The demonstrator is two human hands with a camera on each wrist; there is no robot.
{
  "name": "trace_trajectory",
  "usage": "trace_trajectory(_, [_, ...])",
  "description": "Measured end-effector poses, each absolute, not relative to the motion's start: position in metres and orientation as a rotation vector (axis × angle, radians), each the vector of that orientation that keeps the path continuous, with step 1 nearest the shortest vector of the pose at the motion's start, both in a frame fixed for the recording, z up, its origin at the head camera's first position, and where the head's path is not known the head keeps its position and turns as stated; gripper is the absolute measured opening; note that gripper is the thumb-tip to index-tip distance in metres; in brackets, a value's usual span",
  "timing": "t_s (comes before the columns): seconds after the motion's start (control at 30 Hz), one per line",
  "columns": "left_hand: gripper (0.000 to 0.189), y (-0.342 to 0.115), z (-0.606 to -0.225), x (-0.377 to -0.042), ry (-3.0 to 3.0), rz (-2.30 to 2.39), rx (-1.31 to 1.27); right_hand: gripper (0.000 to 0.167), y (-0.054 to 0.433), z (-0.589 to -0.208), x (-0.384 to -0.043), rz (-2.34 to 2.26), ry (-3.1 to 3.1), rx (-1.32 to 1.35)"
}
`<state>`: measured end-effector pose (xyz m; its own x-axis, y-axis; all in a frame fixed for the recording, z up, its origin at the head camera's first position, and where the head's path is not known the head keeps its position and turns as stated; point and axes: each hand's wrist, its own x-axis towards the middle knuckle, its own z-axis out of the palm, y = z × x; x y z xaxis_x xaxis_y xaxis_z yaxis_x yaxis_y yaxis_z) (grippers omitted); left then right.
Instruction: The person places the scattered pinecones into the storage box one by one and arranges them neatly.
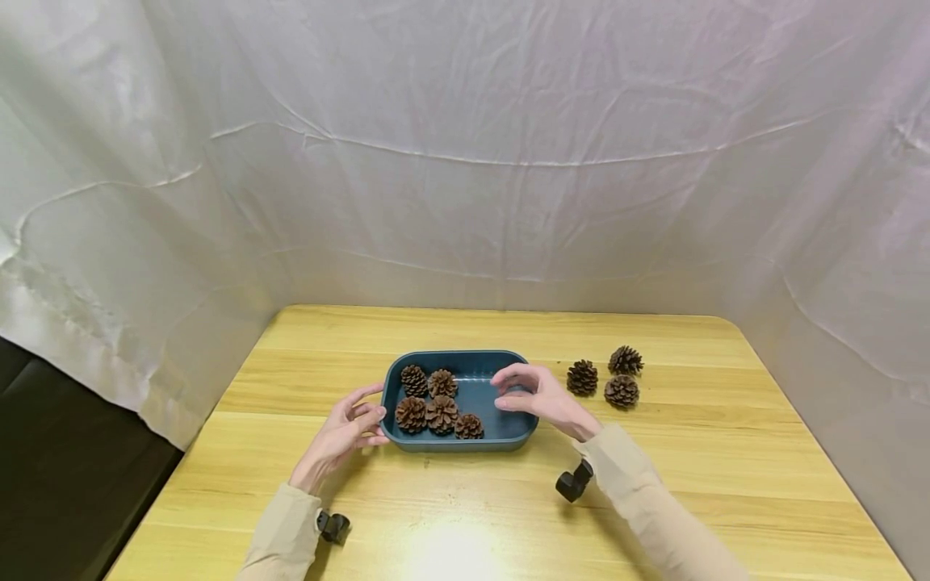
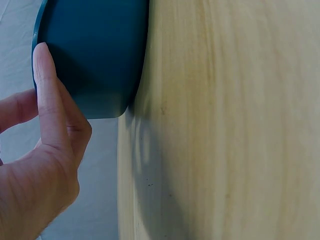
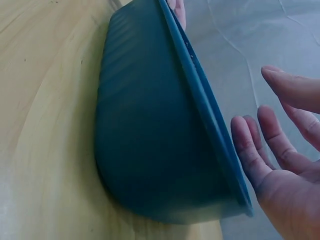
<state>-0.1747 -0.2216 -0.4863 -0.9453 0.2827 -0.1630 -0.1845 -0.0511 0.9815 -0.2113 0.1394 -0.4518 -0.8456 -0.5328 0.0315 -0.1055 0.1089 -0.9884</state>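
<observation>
A dark teal plastic basin (image 1: 465, 446) with rounded corners sits on the wooden table. Several brown pine cones (image 1: 441, 414) lie inside it, gathered in its left half. My left hand (image 1: 349, 429) holds the basin's left end, thumb at the rim and the other fingers against the outer wall. In the left wrist view the thumb (image 2: 50, 100) lies along the basin's end wall (image 2: 95, 65). Over the right end of the basin hovers my right hand (image 1: 534, 395), fingers loosely bent and apart from the thumb, with nothing between them. The right wrist view shows this hand (image 3: 285, 165) beside the rim.
Three more pine cones (image 1: 622, 391) lie on the table (image 1: 697, 452) to the right of the basin. Pale fabric sheeting (image 1: 501, 202) hangs behind the table and along its sides. A dark surface (image 1: 65, 468) shows at the lower left. Each wrist wears a small black camera (image 1: 574, 481).
</observation>
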Motion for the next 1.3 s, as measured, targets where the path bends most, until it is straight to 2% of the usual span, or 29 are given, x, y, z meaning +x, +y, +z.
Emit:
trace_trajectory(0.7, [0.063, -0.222, -0.485, -0.174, 1.918, 2.053, 0.114, 0.03, 0.163, -0.478, -0.197, -2.241, 2.035, -0.861])
trace_trajectory(0.87, [0.062, -0.222, -0.485, -0.174, 1.914, 2.054, 0.113, 0.036, 0.177, -0.483, -0.194, -2.34, 2.111, -0.739])
trace_trajectory(1.3, [0.062, -0.223, -0.486, -0.173, 1.916, 2.053, 0.129, 0.04, 0.215, -0.493, -0.189, -2.541, 2.2, -0.439])
